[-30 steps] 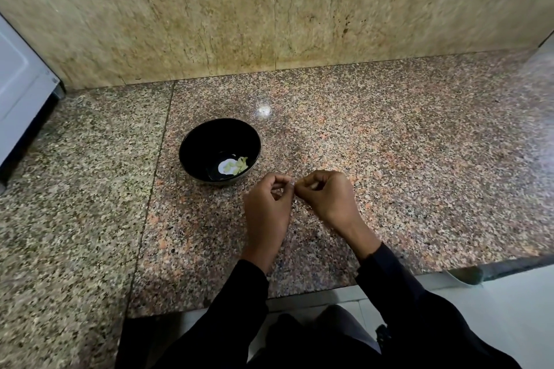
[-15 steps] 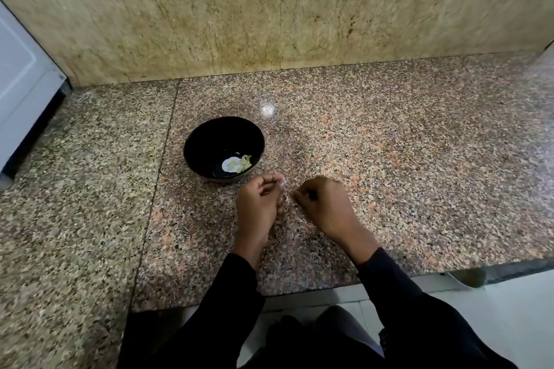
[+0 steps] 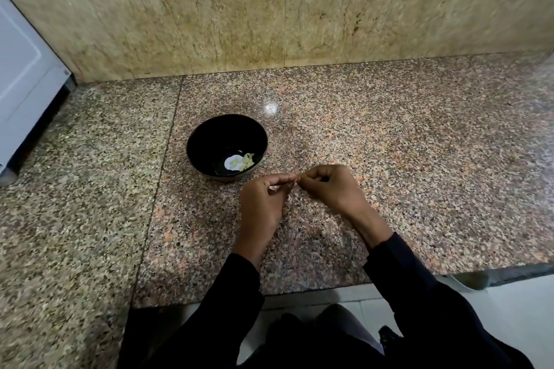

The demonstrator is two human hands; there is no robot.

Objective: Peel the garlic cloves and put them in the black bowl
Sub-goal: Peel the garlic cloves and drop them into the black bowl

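The black bowl (image 3: 227, 146) stands on the granite counter, holding a few pale peeled garlic pieces (image 3: 244, 161) beside a bright reflection. Just in front and to the right of it, my left hand (image 3: 263, 204) and my right hand (image 3: 329, 189) meet at the fingertips above the counter. Both have curled fingers pinching a small garlic clove (image 3: 295, 180) between them; the clove is almost wholly hidden by the fingers.
A stone wall (image 3: 269, 15) rises behind the counter. A white appliance (image 3: 24, 81) stands at the far left. The counter's front edge (image 3: 299, 293) runs just below my wrists, with a pale floor beyond it.
My hands parted slightly half a second ago and have come back together at the fingertips. The view shifted a little; the bowl has not moved.
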